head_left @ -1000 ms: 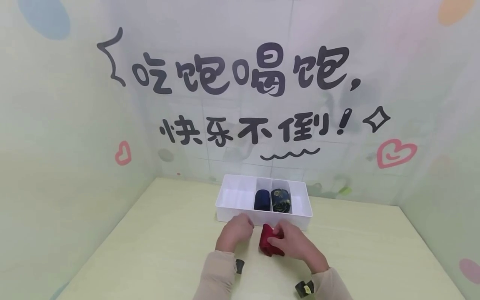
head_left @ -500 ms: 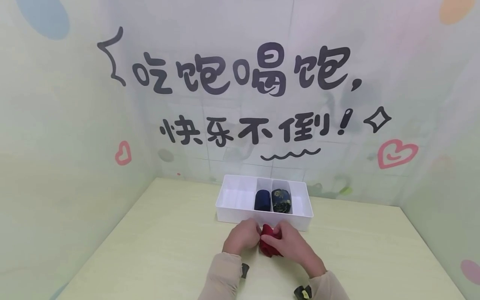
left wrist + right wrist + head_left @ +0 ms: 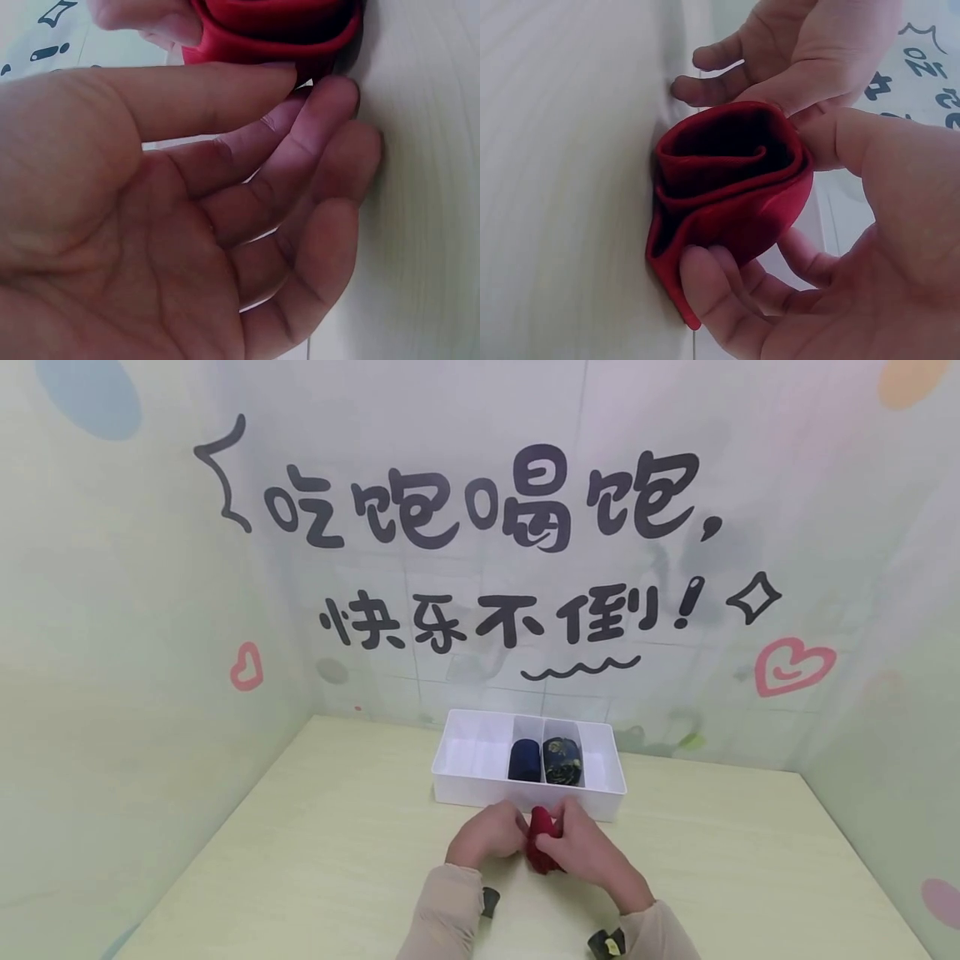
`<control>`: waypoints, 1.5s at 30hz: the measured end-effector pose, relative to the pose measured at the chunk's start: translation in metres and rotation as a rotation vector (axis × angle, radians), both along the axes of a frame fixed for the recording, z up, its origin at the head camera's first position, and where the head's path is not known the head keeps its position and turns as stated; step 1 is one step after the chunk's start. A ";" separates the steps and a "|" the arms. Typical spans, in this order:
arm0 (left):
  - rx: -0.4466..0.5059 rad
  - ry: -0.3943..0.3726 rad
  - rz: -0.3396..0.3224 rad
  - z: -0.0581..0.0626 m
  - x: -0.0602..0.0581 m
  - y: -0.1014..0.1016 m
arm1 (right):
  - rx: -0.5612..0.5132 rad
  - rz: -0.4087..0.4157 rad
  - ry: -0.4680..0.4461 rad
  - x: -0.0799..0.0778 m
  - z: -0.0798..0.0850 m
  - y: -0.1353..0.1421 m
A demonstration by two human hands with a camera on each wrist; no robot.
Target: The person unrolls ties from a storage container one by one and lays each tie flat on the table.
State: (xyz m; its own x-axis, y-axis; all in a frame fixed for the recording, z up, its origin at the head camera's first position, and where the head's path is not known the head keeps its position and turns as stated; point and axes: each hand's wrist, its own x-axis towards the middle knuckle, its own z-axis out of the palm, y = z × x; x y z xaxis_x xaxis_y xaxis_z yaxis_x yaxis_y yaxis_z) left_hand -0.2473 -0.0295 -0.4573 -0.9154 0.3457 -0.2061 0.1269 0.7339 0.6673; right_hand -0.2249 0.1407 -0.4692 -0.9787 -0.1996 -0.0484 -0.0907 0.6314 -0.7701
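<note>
A roll of red cloth (image 3: 540, 842) stands on the table close in front of the white box. My right hand (image 3: 588, 852) holds it from the right, with the thumb on one side and curled fingers on the other in the right wrist view. The spiral end of the red cloth roll (image 3: 727, 161) faces that camera, and a loose flap hangs at its lower end. My left hand (image 3: 491, 833) is at its left. In the left wrist view, the left hand's fingers (image 3: 330, 232) are loosely bent, with thumb and fingertips right at the roll's lower edge.
Behind the hands is a white divided box (image 3: 465, 789). Two of its compartments hold a navy roll (image 3: 524, 761) and a dark patterned roll (image 3: 562, 762). Walls enclose the pale table (image 3: 315, 827) at the back and sides. Black wrist devices (image 3: 606, 943) show beside both sleeves.
My left hand has moved right, up to the red cloth roll. The roll has turned and looks narrower in the head view, while my right hand stays on it.
</note>
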 end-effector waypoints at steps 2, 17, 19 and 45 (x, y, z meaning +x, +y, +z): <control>0.001 -0.008 -0.005 0.000 0.000 0.000 | -0.009 -0.001 -0.013 0.000 0.001 0.001; 0.005 0.006 -0.035 -0.001 -0.001 0.000 | -0.083 0.128 -0.001 0.000 0.009 0.009; 0.014 0.005 -0.038 0.001 -0.001 0.000 | -0.081 0.114 -0.004 0.000 0.009 0.008; 0.140 -0.080 -0.068 0.004 0.001 0.003 | -0.024 0.023 -0.092 0.001 0.013 0.019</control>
